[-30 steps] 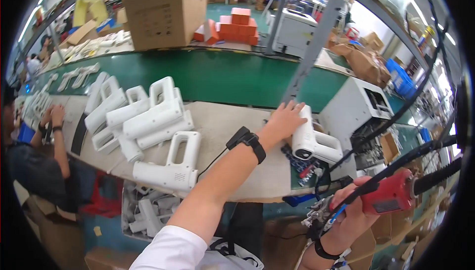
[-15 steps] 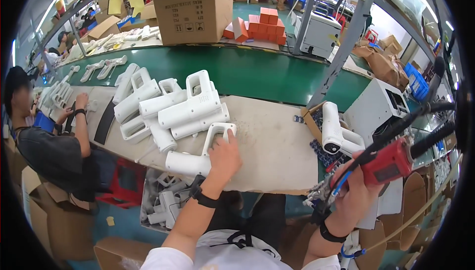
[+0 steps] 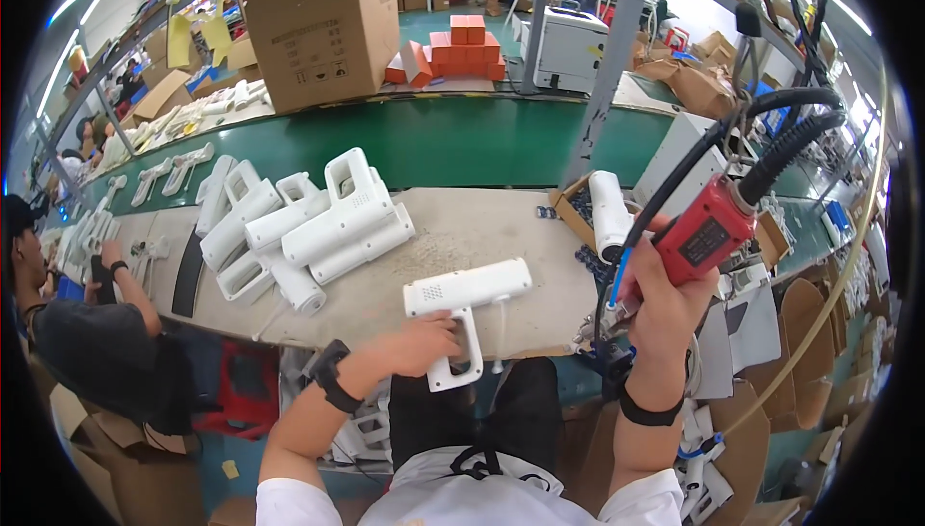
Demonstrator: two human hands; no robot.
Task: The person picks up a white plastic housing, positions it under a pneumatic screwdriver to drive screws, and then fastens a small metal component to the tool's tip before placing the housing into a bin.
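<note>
At the front edge of the work surface, my left hand [image 3: 422,345] has its fingers wrapped round the handle of a white gun-shaped plastic housing [image 3: 469,287]. Its barrel lies sideways, with a perforated patch near one end. On the right, my right hand [image 3: 672,295] grips a red power screwdriver [image 3: 709,235] with a thick black cable and a blue air tube; its metal tip points down and left. A pile of similar white housings [image 3: 337,227] sits to the left on the board. Another white housing [image 3: 609,213] rests over a carton of small dark parts [image 3: 580,200].
A green conveyor belt [image 3: 453,136] runs behind the tan board [image 3: 453,223]. Beyond it stand a large brown carton [image 3: 323,35] and stacked orange boxes [image 3: 467,49]. A grey metal post [image 3: 602,92] rises at right. A co-worker [image 3: 96,333] works at far left.
The housing under my left hand has come nearer and turned, its handle now toward me and barrel pointing right. My right hand has raised the screwdriver more upright. My view has shifted right.
</note>
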